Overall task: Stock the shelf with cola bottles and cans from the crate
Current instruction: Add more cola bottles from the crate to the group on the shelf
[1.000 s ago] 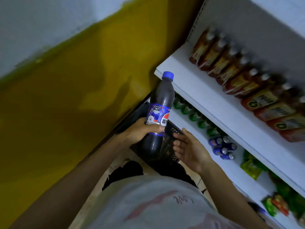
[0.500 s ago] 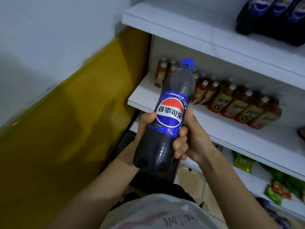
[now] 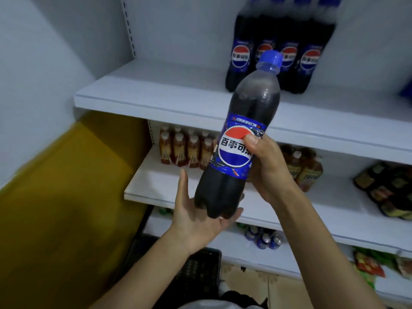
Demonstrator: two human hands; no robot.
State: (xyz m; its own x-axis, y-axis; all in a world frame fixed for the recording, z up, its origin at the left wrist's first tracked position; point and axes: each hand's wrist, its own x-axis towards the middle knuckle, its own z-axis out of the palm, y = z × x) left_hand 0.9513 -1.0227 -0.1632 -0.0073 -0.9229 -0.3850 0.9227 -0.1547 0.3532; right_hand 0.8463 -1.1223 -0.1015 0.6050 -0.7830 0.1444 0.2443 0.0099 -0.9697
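Looking down first, a black crate (image 3: pixel 196 270) sits low at the foot of the shelving, its mesh side showing beneath the person's left forearm. Above it the left hand (image 3: pixel 194 219) lies flat and palm-up, fingers spread and thumb pointing upward, cupping the base of a cola bottle (image 3: pixel 236 157). The right hand (image 3: pixel 267 170) is clamped round the bottle's middle, thumb pressed on the red, white and blue label and fingers wrapped behind it. The bottle is in the air in front of the shelves, tilted a little to the right, its blue cap (image 3: pixel 269 60) level with the top shelf (image 3: pixel 145 101).

Behind the hands, the lowest shelf (image 3: pixel 240 253) carries a small cluster of blue-labelled bottles (image 3: pixel 263 239), with bright snack packets (image 3: pixel 367 264) further right. The middle shelf (image 3: pixel 156 186) holds rows of brown tea bottles (image 3: pixel 185 150) with white caps at its left end, more of them just behind the right hand, and dark packs (image 3: pixel 390 192) at the far right. Furthest back, on the top shelf, a row of upright cola bottles (image 3: pixel 276 54) stands against the white back panel, bare shelf to their left. A yellow wall (image 3: pixel 55 208) fills the left side.
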